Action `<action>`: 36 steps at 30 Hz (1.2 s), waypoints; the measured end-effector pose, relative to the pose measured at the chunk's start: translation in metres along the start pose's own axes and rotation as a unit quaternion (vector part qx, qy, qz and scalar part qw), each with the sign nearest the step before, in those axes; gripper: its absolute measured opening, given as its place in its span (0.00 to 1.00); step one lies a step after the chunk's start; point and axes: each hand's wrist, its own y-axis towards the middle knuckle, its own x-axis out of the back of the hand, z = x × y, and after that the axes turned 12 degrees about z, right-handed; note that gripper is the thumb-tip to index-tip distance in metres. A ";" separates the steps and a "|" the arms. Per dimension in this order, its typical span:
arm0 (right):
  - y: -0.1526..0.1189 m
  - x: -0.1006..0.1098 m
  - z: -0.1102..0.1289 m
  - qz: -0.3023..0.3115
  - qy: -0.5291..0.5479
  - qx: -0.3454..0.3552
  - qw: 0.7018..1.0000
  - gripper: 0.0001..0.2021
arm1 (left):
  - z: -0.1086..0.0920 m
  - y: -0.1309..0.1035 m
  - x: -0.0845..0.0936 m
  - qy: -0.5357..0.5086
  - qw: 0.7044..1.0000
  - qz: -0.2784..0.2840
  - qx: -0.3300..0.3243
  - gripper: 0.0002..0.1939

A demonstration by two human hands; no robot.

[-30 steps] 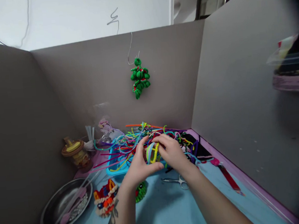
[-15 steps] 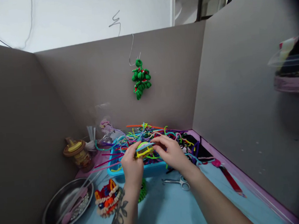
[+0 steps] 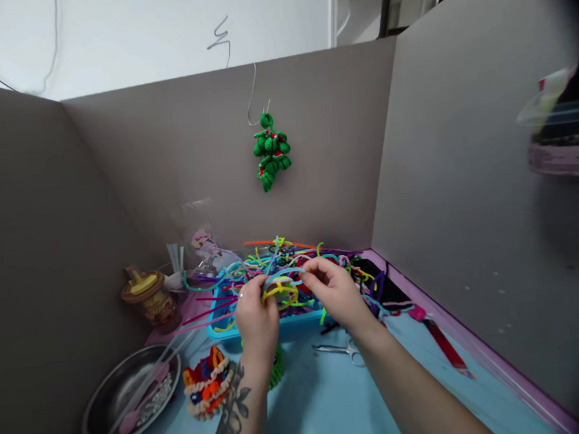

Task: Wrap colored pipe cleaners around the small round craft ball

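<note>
Scissors [image 3: 334,349] lie on the blue mat [image 3: 325,415], partly hidden by my right forearm [image 3: 396,369]. And beyond, my left hand [image 3: 257,316] grips the yellow looped piece [image 3: 280,288], my right hand [image 3: 336,295] pinches the light-blue strand [image 3: 288,270] arching over it, both up in front of the blue tray [image 3: 298,324] heaped with stems [image 3: 273,262]! Far back, a green ornament [image 3: 271,153] hangs against the grey panel [image 3: 188,145].

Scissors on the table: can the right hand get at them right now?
Probably yes: the scissors lie on the table near the right hand, with nothing seen on top of them. That hand would likely have to let go of the light-blue strand first.
</note>
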 end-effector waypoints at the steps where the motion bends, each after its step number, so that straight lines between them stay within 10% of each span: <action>1: 0.000 -0.001 0.000 0.003 0.029 -0.007 1.000 0.07 | 0.000 0.000 0.000 0.006 1.000 -0.003 -0.015 0.13; 20: 0.004 -0.013 -0.008 -0.011 0.261 -0.046 0.964 0.13 | -0.021 -0.005 -0.004 -0.150 0.988 0.018 0.035 0.14; 36: 0.000 0.013 0.012 0.055 -0.085 0.034 0.994 0.06 | -0.019 0.000 -0.001 -0.097 0.993 0.064 0.006 0.15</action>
